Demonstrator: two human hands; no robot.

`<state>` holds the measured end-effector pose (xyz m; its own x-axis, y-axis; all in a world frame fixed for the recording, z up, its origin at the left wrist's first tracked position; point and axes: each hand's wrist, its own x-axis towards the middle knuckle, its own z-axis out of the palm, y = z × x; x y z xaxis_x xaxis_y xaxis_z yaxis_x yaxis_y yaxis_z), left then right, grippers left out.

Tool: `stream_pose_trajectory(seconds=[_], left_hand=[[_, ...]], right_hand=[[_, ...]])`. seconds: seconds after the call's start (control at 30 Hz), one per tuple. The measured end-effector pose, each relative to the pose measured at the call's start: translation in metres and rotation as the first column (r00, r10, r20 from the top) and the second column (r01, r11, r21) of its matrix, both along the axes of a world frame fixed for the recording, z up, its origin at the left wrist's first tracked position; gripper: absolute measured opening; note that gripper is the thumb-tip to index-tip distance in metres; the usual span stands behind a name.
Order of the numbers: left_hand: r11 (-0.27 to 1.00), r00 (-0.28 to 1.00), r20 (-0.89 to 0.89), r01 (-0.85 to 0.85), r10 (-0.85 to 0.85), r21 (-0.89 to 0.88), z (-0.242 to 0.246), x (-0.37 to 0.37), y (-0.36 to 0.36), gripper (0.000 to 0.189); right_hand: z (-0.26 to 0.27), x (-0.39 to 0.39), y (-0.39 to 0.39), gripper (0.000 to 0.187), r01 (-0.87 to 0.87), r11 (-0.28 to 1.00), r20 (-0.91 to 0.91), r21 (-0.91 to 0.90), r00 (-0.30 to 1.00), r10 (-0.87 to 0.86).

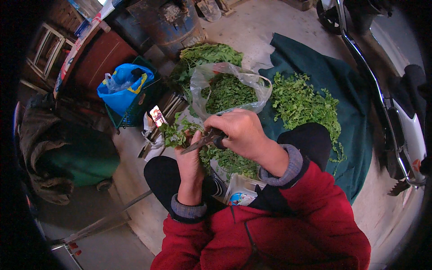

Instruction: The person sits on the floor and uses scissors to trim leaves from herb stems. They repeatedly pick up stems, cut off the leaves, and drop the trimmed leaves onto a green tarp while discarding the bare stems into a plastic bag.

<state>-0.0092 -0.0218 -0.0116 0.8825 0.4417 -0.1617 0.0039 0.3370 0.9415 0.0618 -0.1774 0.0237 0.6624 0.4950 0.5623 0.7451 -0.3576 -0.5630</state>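
Observation:
My left hand (189,158) grips a small bunch of leafy green stems (177,135), its thumb pointing up. In my right hand (241,133) is a pair of scissors (202,140) with dark handles, the blades lying across the left thumb and beside the stems. Just beyond both hands stands a clear plastic bag (202,76), its mouth wide and cut greens (231,92) inside. A loose pile of greens (233,162) lies below my hands, between the knees. Palm and most fingers of the left hand are hidden.
Greens (305,101) lie on a dark green cloth (354,135) at right, and more (212,54) behind the bag. A blue bag (116,96) sits in a green crate (148,91). A lit phone (157,115) leans nearby. A rusty drum (165,27) and a motorbike or scooter (408,135) flank the floor.

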Motion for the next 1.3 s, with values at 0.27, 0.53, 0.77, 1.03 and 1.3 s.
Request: stream_pose_trajectory(seconds=[0.27, 0.53, 0.77, 1.03, 1.3], left_hand=[[0.989, 1.000, 0.020, 0.018, -0.021, 0.148, -0.009, 0.000, 0.008, 0.022], [0.987, 0.995, -0.030, -0.092, 0.097, 0.129, 0.003, 0.004, 0.014, 0.027], [0.997, 0.996, -0.081, -0.041, 0.036, -0.064, 0.005, 0.004, 0.017, 0.027], [0.996, 0.997, -0.035, 0.067, -0.065, 0.056, 0.008, 0.003, -0.006, 0.019], [0.871, 0.974, -0.114, 0.121, -0.197, -0.475, -0.003, 0.009, 0.011, 0.031]], right_hand=[[-0.007, 0.001, 0.003, 0.026, -0.009, 0.998, -0.071, 0.060, 0.997, 0.013], [0.004, 0.016, -0.017, 0.024, 0.198, 0.941, -0.430, 0.274, 0.901, -0.064], [0.005, 0.013, -0.019, 0.032, 0.006, 1.000, -0.419, -0.005, 0.908, -0.008], [0.008, 0.004, -0.008, 0.026, -0.025, 0.981, -0.476, 0.192, 0.872, 0.115], [0.022, 0.043, -0.074, 0.024, 0.531, 0.799, -0.229, 0.283, 0.846, -0.481]])
